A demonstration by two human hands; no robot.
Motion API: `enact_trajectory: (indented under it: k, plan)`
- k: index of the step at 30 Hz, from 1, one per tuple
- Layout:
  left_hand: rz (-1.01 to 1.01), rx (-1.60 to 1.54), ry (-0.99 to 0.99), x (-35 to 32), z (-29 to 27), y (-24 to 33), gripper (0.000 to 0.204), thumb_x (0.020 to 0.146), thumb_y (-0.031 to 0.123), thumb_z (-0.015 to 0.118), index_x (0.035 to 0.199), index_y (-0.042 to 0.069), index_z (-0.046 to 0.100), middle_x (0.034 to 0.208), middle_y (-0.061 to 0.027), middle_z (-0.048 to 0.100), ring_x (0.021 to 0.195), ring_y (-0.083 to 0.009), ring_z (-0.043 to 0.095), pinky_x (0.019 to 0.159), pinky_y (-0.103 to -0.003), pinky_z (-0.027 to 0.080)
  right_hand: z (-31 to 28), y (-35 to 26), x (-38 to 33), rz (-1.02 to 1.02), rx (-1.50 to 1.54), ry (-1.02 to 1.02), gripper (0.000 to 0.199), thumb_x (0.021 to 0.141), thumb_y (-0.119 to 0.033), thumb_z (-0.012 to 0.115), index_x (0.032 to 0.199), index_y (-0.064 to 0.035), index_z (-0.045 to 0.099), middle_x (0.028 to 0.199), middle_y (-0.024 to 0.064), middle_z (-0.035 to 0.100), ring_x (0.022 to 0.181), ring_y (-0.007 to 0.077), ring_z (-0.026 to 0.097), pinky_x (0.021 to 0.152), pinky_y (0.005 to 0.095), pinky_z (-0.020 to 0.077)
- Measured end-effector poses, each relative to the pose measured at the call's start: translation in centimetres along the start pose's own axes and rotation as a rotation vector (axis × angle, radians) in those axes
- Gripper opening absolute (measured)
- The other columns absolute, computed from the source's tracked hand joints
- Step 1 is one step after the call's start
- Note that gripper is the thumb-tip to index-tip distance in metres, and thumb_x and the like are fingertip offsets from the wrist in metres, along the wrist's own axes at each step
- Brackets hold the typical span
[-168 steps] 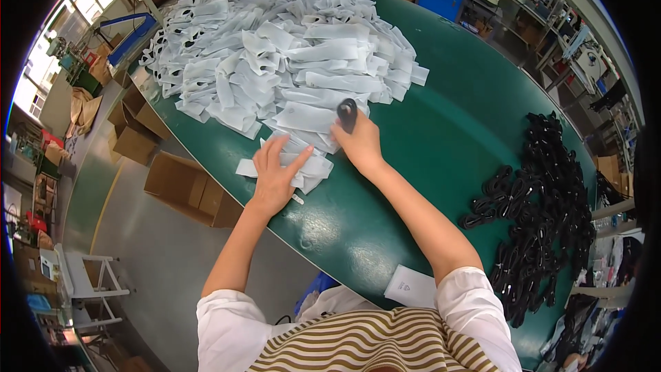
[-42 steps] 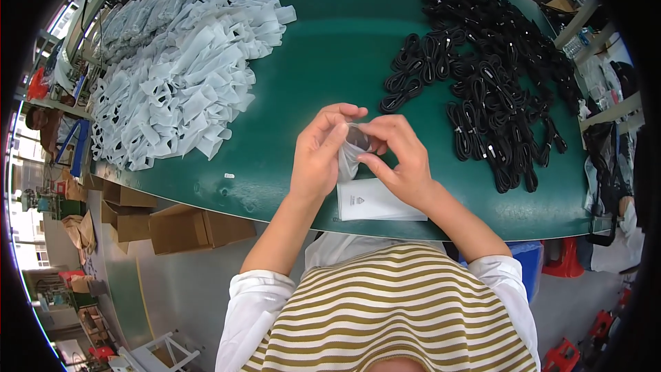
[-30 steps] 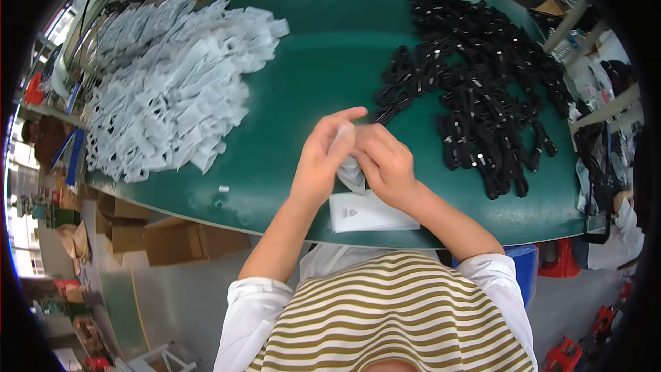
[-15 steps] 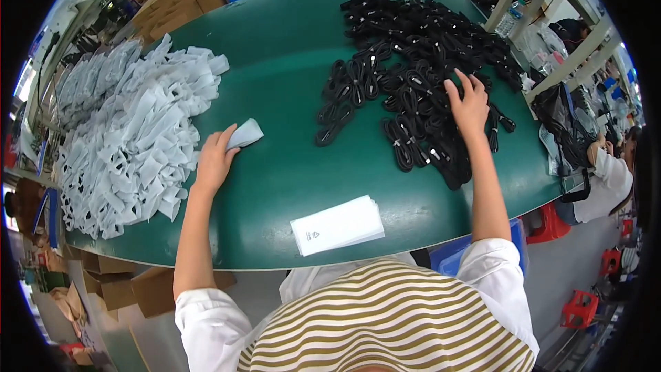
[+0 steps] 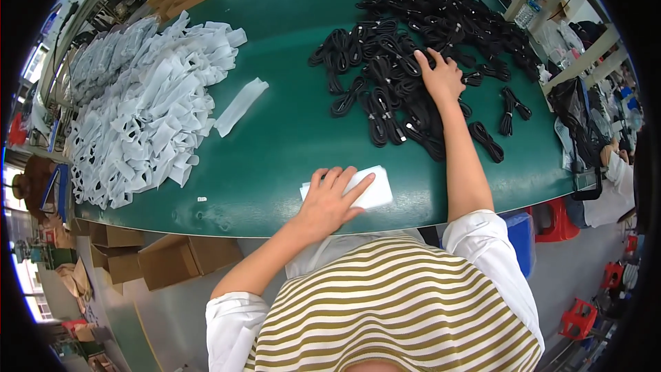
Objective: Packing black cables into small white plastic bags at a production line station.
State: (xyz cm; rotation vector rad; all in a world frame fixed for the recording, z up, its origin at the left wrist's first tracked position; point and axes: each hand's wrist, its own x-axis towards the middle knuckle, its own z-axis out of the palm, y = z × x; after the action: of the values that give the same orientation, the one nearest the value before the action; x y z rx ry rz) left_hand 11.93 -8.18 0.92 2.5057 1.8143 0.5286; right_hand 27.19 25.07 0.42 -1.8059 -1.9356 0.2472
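Black coiled cables (image 5: 381, 72) look limp: pinch mid-coil. Right hand (image 5: 445, 85) spread over them, my left hand (image 5: 326, 204) splayed on the white stack (image 5: 376, 189).

No readable lettering or signs.

Flat white packets (image 5: 376, 191) in a small stack, front centre, partly covered. Black cables (image 5: 394, 69), coiled in bundles, heaped right; several lie apart.

Lighting is bright and even; the left window (image 5: 29, 279) looks overexposed, the green tabletop (image 5: 282, 124) shines softly, fisheye edges curve into black.
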Motion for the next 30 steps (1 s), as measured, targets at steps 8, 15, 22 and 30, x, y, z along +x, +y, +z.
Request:
enact_trajectory:
  k: [8, 15, 22, 30]
  plan:
    - [0.059, 0.019, -0.06, -2.5, -0.6, -2.6, 0.059, 0.082, 0.022, 0.072, 0.138, 0.015, 0.055, 0.126, -0.0042, 0.056, 0.107, -0.0274, 0.05, 0.097, -0.044, 0.039, 1.3, -3.2, -2.4, 0.004, 0.085, -0.025, 0.074, 0.088, -0.076, 0.042, 0.14, -0.0257, 0.054, 0.148, 0.0191, 0.043, 0.136, 0.0428, 0.037, 0.104, 0.0686, 0.0305]
    - [-0.015, 0.141, 0.101, -5.2, -4.6, -2.2, 0.06, 0.075, 0.027, 0.078, 0.131, 0.013, 0.06, 0.123, -0.0096, 0.059, 0.113, -0.0322, 0.054, 0.096, -0.049, 0.043, -4.6, 2.7, -6.6, -0.259, 0.235, 0.149, 0.052, 0.094, -0.052, 0.055, 0.13, -0.0148, 0.062, 0.138, 0.0181, 0.053, 0.128, 0.0373, 0.047, 0.106, 0.0505, 0.0383]
    - [-0.612, -0.735, 0.073, -21.1, 0.8, 0.6, 0.016, 0.089, 0.011, 0.063, 0.075, 0.004, 0.069, 0.067, -0.0125, 0.064, 0.06, -0.0214, 0.063, 0.054, -0.032, 0.046, -12.5, 21.8, -10.1, -0.021, 0.064, 0.528, 0.038, 0.095, -0.035, 0.062, 0.121, -0.0082, 0.066, 0.127, 0.0169, 0.058, 0.121, 0.0342, 0.052, 0.101, 0.0421, 0.0427]
    - [-1.006, -0.714, 0.104, -20.1, 8.7, -5.1, 0.018, 0.091, 0.012, 0.059, 0.079, 0.003, 0.069, 0.072, -0.0134, 0.067, 0.064, -0.0207, 0.065, 0.057, -0.034, 0.047, -9.0, 24.5, -9.3, 0.112, 0.096, 0.403, 0.052, 0.096, -0.045, 0.057, 0.137, -0.0129, 0.057, 0.143, 0.0215, 0.048, 0.133, 0.0385, 0.044, 0.111, 0.0468, 0.0334]
